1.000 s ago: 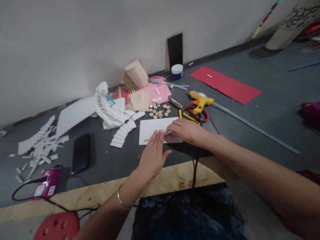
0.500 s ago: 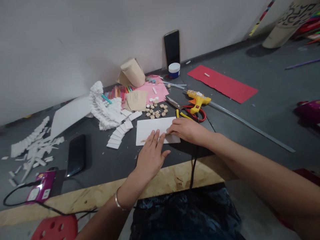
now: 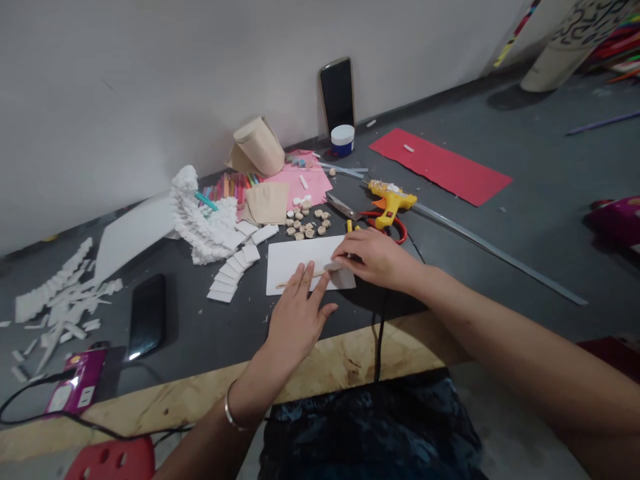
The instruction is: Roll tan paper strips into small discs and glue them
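Grey worktop (image 3: 450, 280) — left hand (image 3: 295, 320) spread open on a white card (image 3: 300, 257), right grip (image 3: 377, 260) seemingly closed on a thin wooden stick (image 3: 285, 283).

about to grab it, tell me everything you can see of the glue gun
The glue gun is yellow and looks plastic, with an orange part near its front and whitish crusted glue along its top. It lies on a dark grey surface, with its grip end at or over the red handles of the scissors, though the exact contact is hard to tell. A long metal strip runs just behind it.
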Demonstrator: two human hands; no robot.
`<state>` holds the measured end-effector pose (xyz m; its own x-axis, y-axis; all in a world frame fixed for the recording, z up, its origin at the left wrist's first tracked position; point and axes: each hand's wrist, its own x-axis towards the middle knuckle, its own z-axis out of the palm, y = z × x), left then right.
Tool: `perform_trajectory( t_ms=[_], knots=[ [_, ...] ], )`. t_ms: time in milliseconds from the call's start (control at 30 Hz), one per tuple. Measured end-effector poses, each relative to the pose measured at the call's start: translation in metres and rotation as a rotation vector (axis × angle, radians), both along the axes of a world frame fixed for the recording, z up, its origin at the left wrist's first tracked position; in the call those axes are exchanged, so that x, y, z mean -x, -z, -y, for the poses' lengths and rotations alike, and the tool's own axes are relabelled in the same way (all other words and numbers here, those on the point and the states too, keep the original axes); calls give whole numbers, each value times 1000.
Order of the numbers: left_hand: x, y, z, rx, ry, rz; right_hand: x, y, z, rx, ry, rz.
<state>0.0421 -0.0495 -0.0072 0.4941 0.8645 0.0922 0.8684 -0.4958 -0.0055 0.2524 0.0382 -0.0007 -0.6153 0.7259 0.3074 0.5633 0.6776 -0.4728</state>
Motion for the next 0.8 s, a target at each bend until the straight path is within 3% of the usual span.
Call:
perform_trajectory(
  t_ms=[300,433,567,800],
  knots=[
    [-2,0,0,22,-14,65,13,-2,10,45,110,191],
    [4,3,-4,-7,-38,246,14,-4,12,33,128,230],
    [16,3,-15,-51,-155,474,16,-5,13,21,121,231],
    [21,0,-29,-46,-194,526,17,-3,14,-63,100,288]
  ],
)
